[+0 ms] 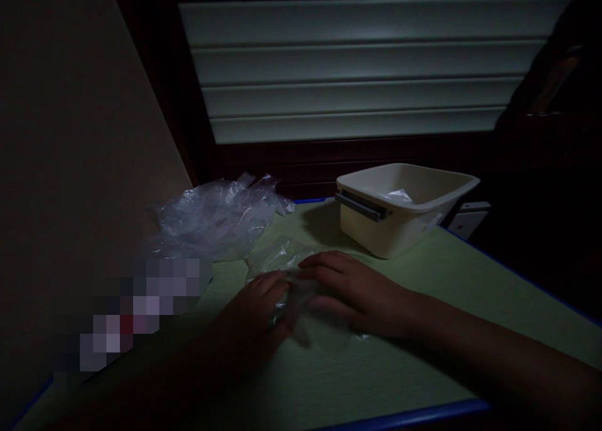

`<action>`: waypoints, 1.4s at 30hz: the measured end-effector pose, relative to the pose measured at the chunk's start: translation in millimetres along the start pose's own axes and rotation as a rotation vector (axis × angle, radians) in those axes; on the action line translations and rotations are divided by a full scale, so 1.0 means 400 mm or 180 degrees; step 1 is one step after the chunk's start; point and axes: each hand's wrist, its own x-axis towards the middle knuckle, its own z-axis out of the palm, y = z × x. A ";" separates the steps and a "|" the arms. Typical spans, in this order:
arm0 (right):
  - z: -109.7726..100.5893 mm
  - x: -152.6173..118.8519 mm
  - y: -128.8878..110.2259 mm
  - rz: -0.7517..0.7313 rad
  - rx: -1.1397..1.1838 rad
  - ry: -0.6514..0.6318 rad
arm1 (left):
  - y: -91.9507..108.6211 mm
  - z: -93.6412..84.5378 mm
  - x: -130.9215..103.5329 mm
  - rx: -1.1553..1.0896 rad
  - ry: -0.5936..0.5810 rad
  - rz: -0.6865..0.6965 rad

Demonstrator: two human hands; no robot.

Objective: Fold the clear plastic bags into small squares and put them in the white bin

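Observation:
A thin clear plastic bag point(285, 250) lies crumpled on the pale green table, partly under my fingers. My left hand point(258, 305) is closed on its near left part, with the thumb pointing inward. From the right, my right hand point(350, 290) reaches over the same bag, its fingers bent and the thumb below them holding the film. Both sets of fingertips nearly meet. Motion blur and dim light smear the part of the bag below the hands, so its edges are hard to make out.
A heap of clear plastic bags point(216, 214) rests at the back left. At the back right stands a cream plastic bin point(371, 230) with a grey handle and some clear plastic inside. Blue edging point(409, 413) borders the table. A pixelated object point(145, 305) lies left.

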 end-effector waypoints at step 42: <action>0.019 -0.021 0.025 0.0582 -0.0519 -0.0798 | 0.005 -0.007 -0.001 0.0660 0.0067 -0.0104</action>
